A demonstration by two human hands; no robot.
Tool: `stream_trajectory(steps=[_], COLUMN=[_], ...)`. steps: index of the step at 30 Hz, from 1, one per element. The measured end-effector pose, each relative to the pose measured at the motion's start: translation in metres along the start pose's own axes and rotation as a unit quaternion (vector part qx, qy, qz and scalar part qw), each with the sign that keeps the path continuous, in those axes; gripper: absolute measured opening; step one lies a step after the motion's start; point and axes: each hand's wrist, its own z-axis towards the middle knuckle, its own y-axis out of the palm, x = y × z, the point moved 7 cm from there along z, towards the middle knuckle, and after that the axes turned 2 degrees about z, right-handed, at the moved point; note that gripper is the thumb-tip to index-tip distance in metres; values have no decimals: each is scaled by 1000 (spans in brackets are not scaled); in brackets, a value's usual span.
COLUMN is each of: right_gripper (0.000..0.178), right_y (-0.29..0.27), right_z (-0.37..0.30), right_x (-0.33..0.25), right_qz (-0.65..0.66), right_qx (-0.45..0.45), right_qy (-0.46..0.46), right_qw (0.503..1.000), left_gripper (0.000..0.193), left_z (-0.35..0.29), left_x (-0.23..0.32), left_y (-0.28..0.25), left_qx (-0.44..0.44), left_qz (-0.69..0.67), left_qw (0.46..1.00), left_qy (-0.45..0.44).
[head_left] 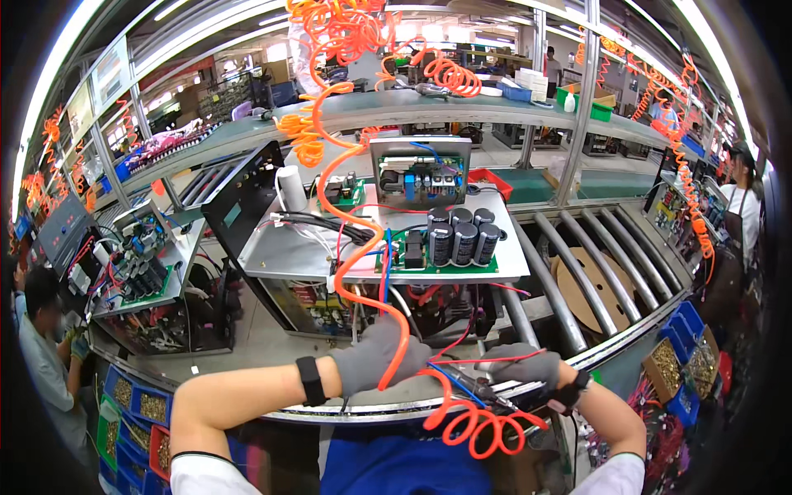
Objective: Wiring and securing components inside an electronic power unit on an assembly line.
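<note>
Grey-gloved left hand (375, 356) rests loosely by the coiled orange air hose (363, 247); right hand (521, 369) is grasping a black pneumatic screwdriver (474, 388).

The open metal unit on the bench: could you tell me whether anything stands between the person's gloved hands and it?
Yes. The orange coiled air hose hangs across the open metal unit and over the left hand; red and blue wires lie by the right hand.

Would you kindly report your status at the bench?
Left hand at chassis front. Right hand grips driver. Orange hose drapes across the unit.
</note>
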Motion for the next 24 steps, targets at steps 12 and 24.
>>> stream_trajectory(steps=[12, 24], right_gripper=[57, 23], right_y=[3, -128], right_z=[-66, -73], right_x=[-100, -7], right_qz=[568, 364], right_qx=[105, 534], right_qy=[-217, -166], right_qw=[787, 745], left_gripper=[23, 33], left_z=[-26, -103], left_x=[-16, 25], left_y=[15, -35], left_qx=[135, 281], left_qz=[-9, -192], left_qw=[970, 939], left_qy=[-204, -58])
